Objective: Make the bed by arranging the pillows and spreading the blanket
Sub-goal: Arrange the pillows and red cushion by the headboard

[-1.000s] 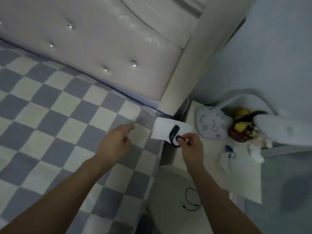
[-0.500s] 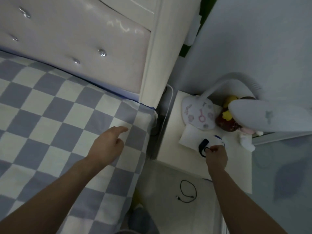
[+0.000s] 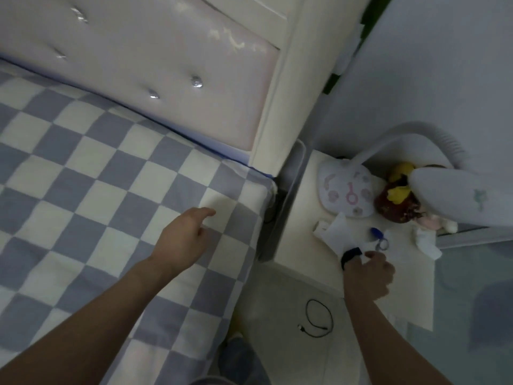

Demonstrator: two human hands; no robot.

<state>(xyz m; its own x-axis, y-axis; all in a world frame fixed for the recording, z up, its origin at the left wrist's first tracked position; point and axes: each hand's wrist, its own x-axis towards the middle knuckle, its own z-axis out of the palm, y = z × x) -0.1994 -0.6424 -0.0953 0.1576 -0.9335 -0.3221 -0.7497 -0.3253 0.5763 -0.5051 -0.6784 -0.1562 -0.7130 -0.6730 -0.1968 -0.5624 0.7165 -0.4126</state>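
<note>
Bedside: checkered blanket [image 3: 116,207] lay spread on the bed up to the padded headboard [image 3: 166,79]; no pillows showed.
Nightstand [image 3: 302,240]: white paper [image 3: 337,234] and a dark band [image 3: 350,255] sat on it.
Left hand [image 3: 181,240]: fingers relaxed, resting over the blanket's corner.
Right hand [image 3: 370,276]: fingers loosely spread beside the band, holding nothing.
Handling: blanket looked soft, light; best taken at its edge or corner.

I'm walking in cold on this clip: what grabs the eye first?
The blue-and-white checkered blanket fills the left, lying flat up to the tufted headboard, with the left hand open above its corner. At right, the right hand reaches over a cluttered nightstand, beside a black band lying on white paper.
</note>
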